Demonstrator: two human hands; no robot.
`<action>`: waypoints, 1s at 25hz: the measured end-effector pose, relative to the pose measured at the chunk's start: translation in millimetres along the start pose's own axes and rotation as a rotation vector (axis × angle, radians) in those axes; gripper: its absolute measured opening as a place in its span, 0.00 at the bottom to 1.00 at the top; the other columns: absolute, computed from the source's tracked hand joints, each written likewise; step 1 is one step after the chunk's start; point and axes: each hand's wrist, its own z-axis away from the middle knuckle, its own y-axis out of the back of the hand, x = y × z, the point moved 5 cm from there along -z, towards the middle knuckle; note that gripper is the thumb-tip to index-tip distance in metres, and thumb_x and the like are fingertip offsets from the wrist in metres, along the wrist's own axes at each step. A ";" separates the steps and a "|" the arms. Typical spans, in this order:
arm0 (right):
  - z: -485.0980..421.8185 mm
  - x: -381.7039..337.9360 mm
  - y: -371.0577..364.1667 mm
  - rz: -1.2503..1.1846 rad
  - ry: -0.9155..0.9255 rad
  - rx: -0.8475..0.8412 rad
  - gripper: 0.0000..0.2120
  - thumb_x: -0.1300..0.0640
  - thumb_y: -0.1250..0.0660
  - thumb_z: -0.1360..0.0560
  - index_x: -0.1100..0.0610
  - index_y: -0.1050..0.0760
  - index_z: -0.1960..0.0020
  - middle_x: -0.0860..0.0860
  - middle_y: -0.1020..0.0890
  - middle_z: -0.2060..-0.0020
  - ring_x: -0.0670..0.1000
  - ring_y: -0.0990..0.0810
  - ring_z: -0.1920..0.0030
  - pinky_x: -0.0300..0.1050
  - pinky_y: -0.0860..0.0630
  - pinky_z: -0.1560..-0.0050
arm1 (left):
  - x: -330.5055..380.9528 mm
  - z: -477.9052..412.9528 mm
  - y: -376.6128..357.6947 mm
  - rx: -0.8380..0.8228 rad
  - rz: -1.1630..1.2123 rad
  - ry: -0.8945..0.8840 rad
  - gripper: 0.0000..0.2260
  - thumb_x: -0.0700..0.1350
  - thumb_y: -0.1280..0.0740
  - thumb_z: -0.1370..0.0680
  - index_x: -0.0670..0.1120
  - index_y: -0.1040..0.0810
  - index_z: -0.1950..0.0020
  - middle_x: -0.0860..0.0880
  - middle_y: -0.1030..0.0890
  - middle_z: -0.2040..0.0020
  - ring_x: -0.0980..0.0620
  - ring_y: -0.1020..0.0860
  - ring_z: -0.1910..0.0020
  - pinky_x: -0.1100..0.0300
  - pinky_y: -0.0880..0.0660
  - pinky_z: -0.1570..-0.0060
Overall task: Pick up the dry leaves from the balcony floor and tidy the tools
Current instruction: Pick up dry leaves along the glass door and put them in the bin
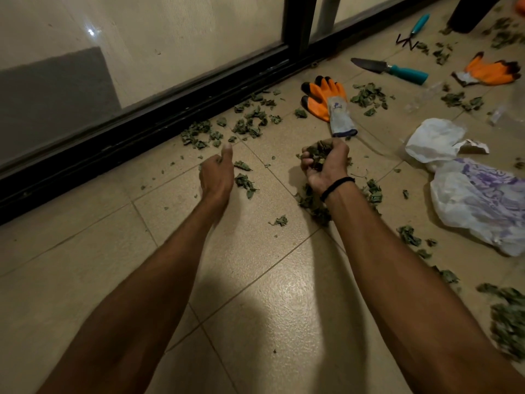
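Clutching a crumpled clump of dry leaves [316,153], the right hand [329,166] curls its fingers [305,162] above glossy beige floor tiles [255,280]. Left hand [217,174]: thumb forward, fingers hidden, grip unclear. Brittle scraps [247,123] lie scattered by an orange rubbery glove [324,98].

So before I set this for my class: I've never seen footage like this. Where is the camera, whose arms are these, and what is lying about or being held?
There is no machine here. A person wears one wide camera on the head, looking down, so the two arms are their own. This single picture is that head view. The right hand grips a clump of dry leaves. The left hand is low over the tiled floor with curled fingers; whether it holds anything is hidden. More leaves lie scattered around. Beyond the hands lie an orange glove, a second glove, a trowel and a small rake, both with teal handles. To the right lie plastic bags.
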 end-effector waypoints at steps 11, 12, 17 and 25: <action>12.6 84.1 -41.3 1.434 0.524 -0.020 0.15 0.51 0.45 0.17 0.61 0.27 0.43 0.58 0.21 0.49 0.58 0.23 0.50 0.48 0.30 0.56 | -1.1 -9.0 28.8 0.075 0.136 0.232 0.32 0.74 0.47 0.24 0.47 0.29 0.66 0.46 0.26 0.68 0.50 0.31 0.72 0.57 0.34 0.69; 19.9 97.8 -45.7 1.543 0.572 -0.054 0.18 0.48 0.46 0.17 0.61 0.29 0.39 0.60 0.23 0.45 0.59 0.24 0.47 0.48 0.30 0.53 | -0.9 -11.7 30.8 0.091 0.089 0.208 0.32 0.73 0.48 0.22 0.47 0.29 0.67 0.46 0.25 0.68 0.48 0.28 0.71 0.55 0.33 0.66; 28.9 132.7 -49.1 1.878 0.660 -0.152 0.20 0.47 0.42 0.18 0.57 0.36 0.32 0.60 0.28 0.40 0.60 0.28 0.43 0.53 0.28 0.48 | 9.6 -9.9 23.5 0.020 -0.303 -0.126 0.23 0.62 0.49 0.16 0.48 0.23 0.41 0.50 0.18 0.48 0.48 0.21 0.51 0.56 0.29 0.54; 20.9 80.2 -21.9 1.228 0.470 -0.001 0.15 0.52 0.46 0.18 0.62 0.26 0.46 0.54 0.23 0.57 0.55 0.27 0.58 0.44 0.35 0.63 | -4.4 8.7 -19.3 -0.258 -0.857 -0.443 0.16 0.63 0.47 0.17 0.53 0.35 0.37 0.49 0.22 0.54 0.44 0.23 0.58 0.50 0.28 0.56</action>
